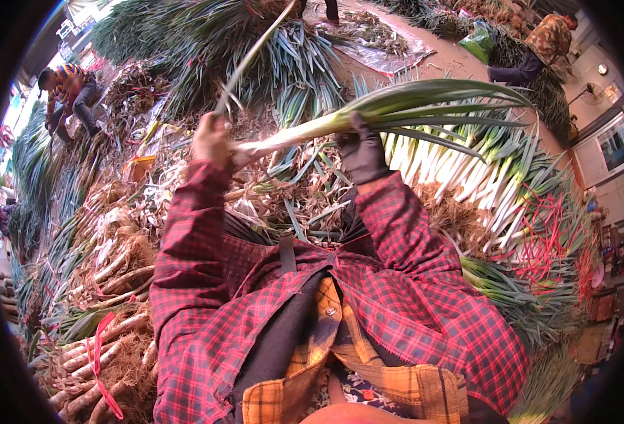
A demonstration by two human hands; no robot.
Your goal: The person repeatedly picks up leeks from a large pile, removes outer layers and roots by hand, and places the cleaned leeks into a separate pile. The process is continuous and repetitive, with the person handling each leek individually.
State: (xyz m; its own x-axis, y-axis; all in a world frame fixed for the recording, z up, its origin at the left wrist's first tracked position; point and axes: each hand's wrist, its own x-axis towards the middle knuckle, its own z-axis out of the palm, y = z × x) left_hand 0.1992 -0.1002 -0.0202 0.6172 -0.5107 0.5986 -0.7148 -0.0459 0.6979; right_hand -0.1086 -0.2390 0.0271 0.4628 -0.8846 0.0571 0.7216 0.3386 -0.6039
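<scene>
One large green onion (pixel 312 127) lies slantwise in front of me, its pale root end at the left and its green leaves fanned out to the right. My right hand (pixel 364 151), in a dark glove, grips the stalk where the leaves begin. Bare and slightly blurred, my left hand (pixel 211 139) is closed around a long pale leaf strip (pixel 248 58) that rises up and to the right. The root end of the onion meets this hand near the wrist; whether it is also gripped, I cannot tell.
Cleaned white-stalked onions (pixel 450 164) are lined up at the right, beside red ties (pixel 548 238). Peeled husks (pixel 259 201) cover the ground before me. Unpeeled bundles (pixel 105 360) lie at the left. Co-workers bend at the upper left (pixel 71 95) and upper right (pixel 540 47).
</scene>
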